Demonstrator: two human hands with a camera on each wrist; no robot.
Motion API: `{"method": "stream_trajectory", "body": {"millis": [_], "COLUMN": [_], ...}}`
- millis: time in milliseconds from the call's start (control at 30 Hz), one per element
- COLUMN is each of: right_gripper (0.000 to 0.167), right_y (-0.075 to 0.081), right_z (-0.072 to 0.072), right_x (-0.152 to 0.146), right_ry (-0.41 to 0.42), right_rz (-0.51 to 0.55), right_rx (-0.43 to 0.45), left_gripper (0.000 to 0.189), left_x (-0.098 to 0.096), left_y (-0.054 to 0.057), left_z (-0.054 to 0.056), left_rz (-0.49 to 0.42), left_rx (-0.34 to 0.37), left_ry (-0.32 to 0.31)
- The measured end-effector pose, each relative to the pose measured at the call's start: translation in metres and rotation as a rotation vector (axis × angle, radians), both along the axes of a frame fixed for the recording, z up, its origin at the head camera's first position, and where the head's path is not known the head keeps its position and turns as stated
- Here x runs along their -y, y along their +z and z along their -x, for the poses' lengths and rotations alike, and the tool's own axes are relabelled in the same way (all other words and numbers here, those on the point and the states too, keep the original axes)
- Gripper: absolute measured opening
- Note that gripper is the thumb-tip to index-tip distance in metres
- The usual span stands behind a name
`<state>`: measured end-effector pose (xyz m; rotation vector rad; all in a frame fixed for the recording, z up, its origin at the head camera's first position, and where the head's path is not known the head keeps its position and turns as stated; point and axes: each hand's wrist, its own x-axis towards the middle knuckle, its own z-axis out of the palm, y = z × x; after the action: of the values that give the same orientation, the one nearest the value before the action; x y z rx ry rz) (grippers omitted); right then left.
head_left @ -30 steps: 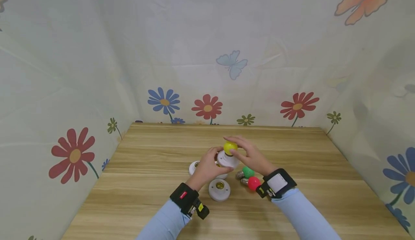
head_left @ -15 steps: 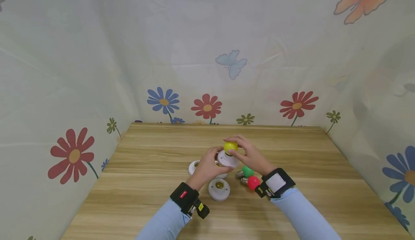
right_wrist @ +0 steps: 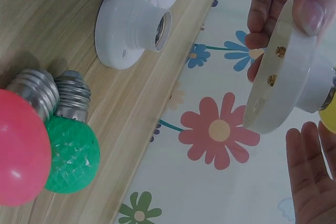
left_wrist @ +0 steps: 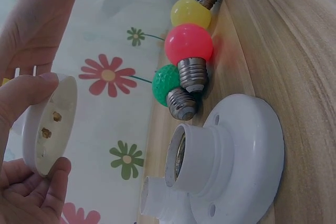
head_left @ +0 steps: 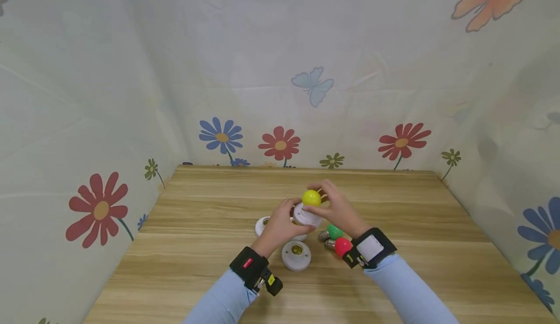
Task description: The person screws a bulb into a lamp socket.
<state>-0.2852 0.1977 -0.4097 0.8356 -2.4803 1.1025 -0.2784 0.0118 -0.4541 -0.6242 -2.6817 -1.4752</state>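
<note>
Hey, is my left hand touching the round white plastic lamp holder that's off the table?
Touching. In the left wrist view your left hand pinches the round white lamp holder, thumb on one edge, fingers on the opposite edge.

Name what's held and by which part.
Left grip holds a white socket by its base rim; whether the right grip holds the socketed yellow bulb is unclear.

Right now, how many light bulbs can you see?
4: one yellow bulb at the white socket in the left hand; another yellow bulb, a red bulb and a green bulb on the table. Others may be hidden.
</note>
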Motion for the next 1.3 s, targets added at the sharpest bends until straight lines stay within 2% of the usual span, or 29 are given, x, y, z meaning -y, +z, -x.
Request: {"method": "stream_trajectory", "body": {"millis": [167,367,533,667,767,900,1033,1167,1300], "right_gripper": [0.046,0.046,0.047,0.049,0.053,0.060,0.058,0.052,0.049], "right_y": [-0.001,0.000,0.000,0.001,0.001,0.001,0.001,0.002,0.002], "right_z": [0.000,0.000,0.000,-0.001,-0.003,-0.003,-0.002,-0.001,-0.002], "right_x": [-0.001,-0.004,-0.007,-0.008,-0.006,-0.001,0.002,0.002,0.001], "right_ry": [0.021,0.104,0.191,0.213,0.175,0.065,-0.019,-0.042,-0.002], "right_rz": [0.004,-0.009,0.001,0.014,0.012,0.014,0.032,0.029,0.023], "right_rx": [-0.025,-0.019,0.022,0.074,0.099,0.113,0.106,0.080,0.052], "left_gripper": [0.078,0.076,0.076,0.076,0.076,0.078,0.077,0.076,0.076], "left_x": [0.000,0.001,0.001,0.002,0.001,0.001,0.001,0.001,0.001], "left_y": [0.000,-0.002,-0.003,-0.003,-0.002,-0.002,-0.001,0.000,-0.001], "left_z": [-0.001,-0.001,0.001,0.001,0.001,0.000,0.000,-0.001,-0.001], "left_rz": [-0.001,-0.005,-0.015,-0.012,-0.005,0.000,-0.007,-0.015,-0.021], "left_rx": [0.001,0.009,0.013,0.013,0.009,0.005,0.014,0.026,0.034], "left_ry": [0.002,-0.004,-0.014,-0.013,-0.010,-0.007,-0.005,-0.005,-0.004]}}
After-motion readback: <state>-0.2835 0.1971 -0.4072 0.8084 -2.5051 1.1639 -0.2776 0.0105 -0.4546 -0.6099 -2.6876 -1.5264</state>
